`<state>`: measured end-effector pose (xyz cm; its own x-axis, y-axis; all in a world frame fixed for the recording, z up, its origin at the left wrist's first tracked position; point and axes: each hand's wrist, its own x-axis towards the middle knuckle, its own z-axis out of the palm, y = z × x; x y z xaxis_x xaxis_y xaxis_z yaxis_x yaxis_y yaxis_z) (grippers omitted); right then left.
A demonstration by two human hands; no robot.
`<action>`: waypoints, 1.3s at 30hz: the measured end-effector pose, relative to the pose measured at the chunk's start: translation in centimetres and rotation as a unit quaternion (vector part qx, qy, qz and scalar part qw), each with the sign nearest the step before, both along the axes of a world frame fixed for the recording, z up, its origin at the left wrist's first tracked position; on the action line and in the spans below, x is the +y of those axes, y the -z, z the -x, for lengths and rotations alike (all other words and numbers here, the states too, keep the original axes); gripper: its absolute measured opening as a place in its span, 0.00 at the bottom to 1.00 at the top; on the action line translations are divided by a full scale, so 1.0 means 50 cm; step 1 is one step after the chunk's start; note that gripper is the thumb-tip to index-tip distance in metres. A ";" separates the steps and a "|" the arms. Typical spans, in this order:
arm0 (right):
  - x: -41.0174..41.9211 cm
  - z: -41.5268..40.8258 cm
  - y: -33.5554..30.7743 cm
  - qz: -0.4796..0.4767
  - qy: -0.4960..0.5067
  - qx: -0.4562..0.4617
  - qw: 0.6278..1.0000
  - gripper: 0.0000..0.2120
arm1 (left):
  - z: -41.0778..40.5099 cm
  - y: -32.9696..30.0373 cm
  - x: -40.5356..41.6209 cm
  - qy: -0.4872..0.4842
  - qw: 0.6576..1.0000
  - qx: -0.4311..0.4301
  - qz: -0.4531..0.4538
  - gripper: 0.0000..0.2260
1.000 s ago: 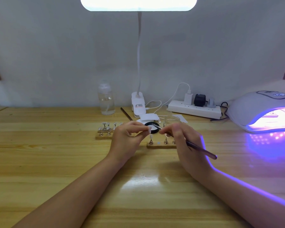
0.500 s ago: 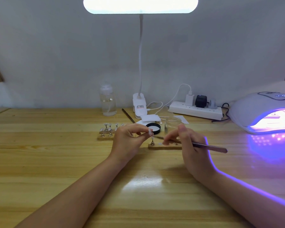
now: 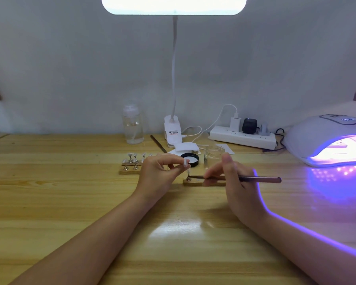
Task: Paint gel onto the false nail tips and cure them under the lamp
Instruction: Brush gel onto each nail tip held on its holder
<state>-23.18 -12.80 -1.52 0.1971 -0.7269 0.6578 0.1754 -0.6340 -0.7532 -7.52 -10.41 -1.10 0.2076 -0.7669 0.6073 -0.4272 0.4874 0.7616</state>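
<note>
The brush [image 3: 255, 179] has swung from a slant to nearly level across the near wooden stand [image 3: 203, 183], its tip close to the peg at the stand's left end. The right hand [image 3: 232, 177] grips its handle with curled fingers. The left hand [image 3: 160, 171] pinches a false nail tip [image 3: 186, 162] between thumb and forefinger, just above that peg. At far right the curing lamp [image 3: 329, 138] glows violet over the table [image 3: 49, 202].
</note>
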 end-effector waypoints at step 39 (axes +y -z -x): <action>-0.049 0.009 0.002 0.176 0.169 0.287 0.927 0.05 | -0.001 0.016 -0.013 0.009 0.976 -0.183 -0.119 0.28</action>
